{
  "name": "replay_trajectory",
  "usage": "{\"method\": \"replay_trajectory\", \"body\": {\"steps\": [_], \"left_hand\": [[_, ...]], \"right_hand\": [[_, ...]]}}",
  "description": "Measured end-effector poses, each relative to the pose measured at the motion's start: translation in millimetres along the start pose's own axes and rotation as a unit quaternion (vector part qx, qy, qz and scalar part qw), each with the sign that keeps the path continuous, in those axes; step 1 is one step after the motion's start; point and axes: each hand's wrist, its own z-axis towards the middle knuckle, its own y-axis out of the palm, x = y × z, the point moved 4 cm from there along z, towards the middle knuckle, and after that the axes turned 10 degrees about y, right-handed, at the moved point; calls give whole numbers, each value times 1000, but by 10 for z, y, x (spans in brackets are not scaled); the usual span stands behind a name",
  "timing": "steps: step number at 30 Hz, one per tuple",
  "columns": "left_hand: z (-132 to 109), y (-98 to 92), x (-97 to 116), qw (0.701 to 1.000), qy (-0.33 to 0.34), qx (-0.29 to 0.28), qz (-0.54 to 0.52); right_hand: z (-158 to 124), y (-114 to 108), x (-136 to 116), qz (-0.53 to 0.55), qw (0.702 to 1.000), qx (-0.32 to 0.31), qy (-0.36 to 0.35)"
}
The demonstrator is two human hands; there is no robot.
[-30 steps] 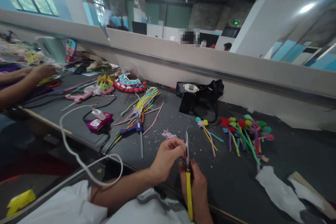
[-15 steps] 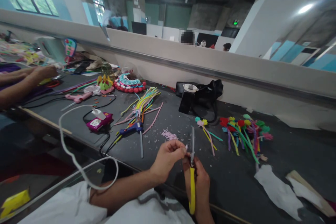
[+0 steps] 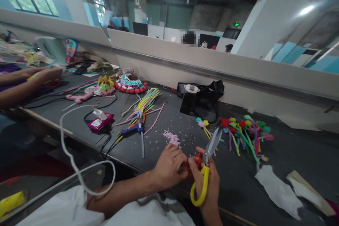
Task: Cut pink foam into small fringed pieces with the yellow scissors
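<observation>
My right hand (image 3: 210, 180) is wrapped round scissors (image 3: 203, 183) with yellow handles, their blades (image 3: 212, 144) pointing up and away over the black table. My left hand (image 3: 169, 166) is curled close beside it, fingertips bent inward. Something red (image 3: 198, 159) shows between the two hands, but its kind is unclear. What my left fingers pinch is hidden. Just beyond my left knuckles lies a small heap of pink clippings (image 3: 172, 137), with tiny scraps scattered round it. A few fuzzy-stemmed flowers (image 3: 203, 123) lie beyond the blades.
Left of my hands are a blue glue gun (image 3: 134, 128), a bundle of fuzzy stems (image 3: 147, 104) and a purple power box (image 3: 100, 123). A black bag (image 3: 209, 100) lies at the back. Colourful flowers (image 3: 245, 130) and white paper (image 3: 278, 190) lie right. A co-worker's hands (image 3: 47, 76) work far left.
The scissors have turned, their blades now leaning right and showing broadside. My left hand has shifted slightly and curled inward. The red thing has come into view. The co-worker's hands have moved slightly right.
</observation>
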Motion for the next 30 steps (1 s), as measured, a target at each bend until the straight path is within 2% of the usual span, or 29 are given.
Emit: {"method": "replay_trajectory", "body": {"steps": [2,4,5,7,10,12,15,19,22,25,30], "left_hand": [[-6,5,-27,997,-55,-25,-47],[-24,16,-95,973,-170,-58,-144],[-41,29,-130,947,-234,-77,-204],[-77,62,-169,875,-334,-105,-334],[-101,87,-172,778,-389,-105,-481],[-118,90,-173,746,-404,-86,-522],[-127,75,-169,731,-416,-51,-539],[-19,-66,-197,749,-399,66,-525],[96,-196,-215,752,-379,143,-520],[163,-256,-202,752,-374,167,-516],[192,-238,-122,741,-375,163,-533]], "right_hand": [[-1,-7,15,10,1000,-6,1],[-2,-8,33,22,1000,-18,7],[-1,-5,43,27,999,-27,12],[-1,3,62,33,998,-44,19],[-7,14,62,40,997,-59,12],[-19,14,38,41,998,-57,1],[-45,6,7,47,998,-47,6],[-82,16,50,32,998,-53,17],[-123,48,110,-40,997,-44,-50],[-180,112,171,-96,985,-41,-138],[-234,201,245,-134,969,-52,-199]]}}
